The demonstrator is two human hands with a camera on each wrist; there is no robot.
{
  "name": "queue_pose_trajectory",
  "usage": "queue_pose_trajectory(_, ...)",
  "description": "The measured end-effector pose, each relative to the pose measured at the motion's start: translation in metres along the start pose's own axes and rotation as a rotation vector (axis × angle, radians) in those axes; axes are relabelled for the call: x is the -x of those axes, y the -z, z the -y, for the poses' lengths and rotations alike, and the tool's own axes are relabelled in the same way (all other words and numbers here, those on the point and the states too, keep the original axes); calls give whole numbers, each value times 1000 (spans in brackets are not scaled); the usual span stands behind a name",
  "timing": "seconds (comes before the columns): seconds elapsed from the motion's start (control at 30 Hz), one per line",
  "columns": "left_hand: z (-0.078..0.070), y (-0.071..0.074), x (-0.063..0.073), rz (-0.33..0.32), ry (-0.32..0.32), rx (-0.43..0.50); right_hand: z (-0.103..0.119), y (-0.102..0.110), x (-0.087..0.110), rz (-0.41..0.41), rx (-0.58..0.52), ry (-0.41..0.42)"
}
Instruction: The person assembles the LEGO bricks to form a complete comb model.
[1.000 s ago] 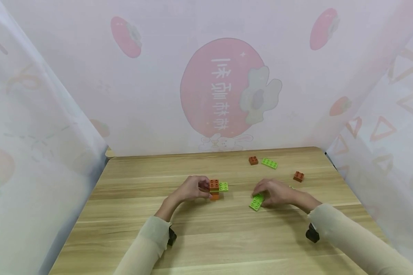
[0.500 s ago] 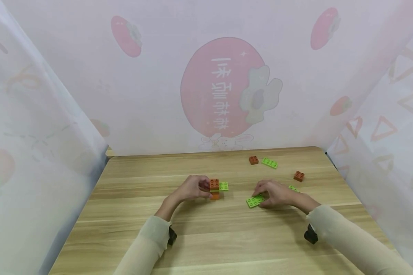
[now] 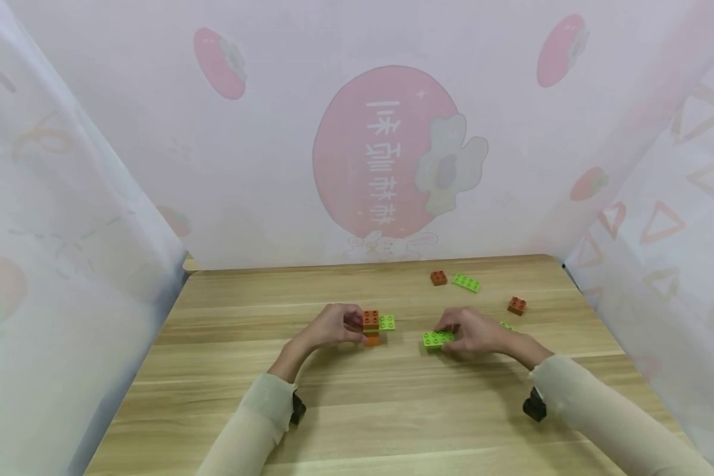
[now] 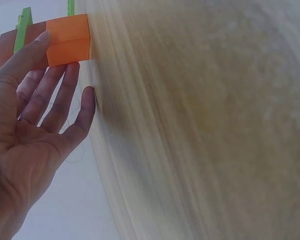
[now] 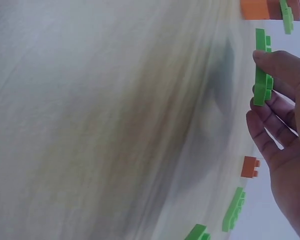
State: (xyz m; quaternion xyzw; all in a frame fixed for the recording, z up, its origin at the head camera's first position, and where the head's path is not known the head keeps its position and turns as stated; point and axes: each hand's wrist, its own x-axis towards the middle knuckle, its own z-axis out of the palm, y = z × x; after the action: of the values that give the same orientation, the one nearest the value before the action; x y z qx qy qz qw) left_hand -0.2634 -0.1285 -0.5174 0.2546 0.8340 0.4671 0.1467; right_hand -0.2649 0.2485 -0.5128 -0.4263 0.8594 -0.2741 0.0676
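My left hand (image 3: 336, 325) holds a small stack of toy building bricks (image 3: 371, 320) between thumb and fingers. In the left wrist view, the stack has an orange brick (image 4: 69, 40) at its table end, then brown bricks with a thin green plate (image 4: 23, 30) between them. A studded part of green plate (image 3: 387, 322) shows to the right of the stack in the head view. My right hand (image 3: 473, 330) pinches a flat green building plate (image 3: 437, 340), studs up, just right of the stack; its right end is partly covered by the fingers.
At the back of the wooden table (image 3: 309, 410) lie a brown brick (image 3: 438, 277) and a green plate (image 3: 467, 283). Another brown brick (image 3: 517, 305) sits farther right, and a green piece (image 3: 506, 326) peeks out behind my right wrist. Printed white curtains (image 3: 262, 165) surround the table.
The green plate in my right hand has turned from a steep slant to lying sideways and shifted slightly left toward the stack. My left hand and the stack have stayed put.
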Motion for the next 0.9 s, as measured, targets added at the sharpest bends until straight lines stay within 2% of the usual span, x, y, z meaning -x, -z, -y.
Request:
queue_pose_trajectory(0.43,1,1,1,-8,3,-63,19,12,-18,-116,25,62)
queue_pose_trajectory(0.67,-1,2,1,8,-18,-14,33,19,-29,-155,50,99)
queue_pose_trajectory(0.9,3,0,0,0,-12,-19,44,21,-40,-178,63,94)
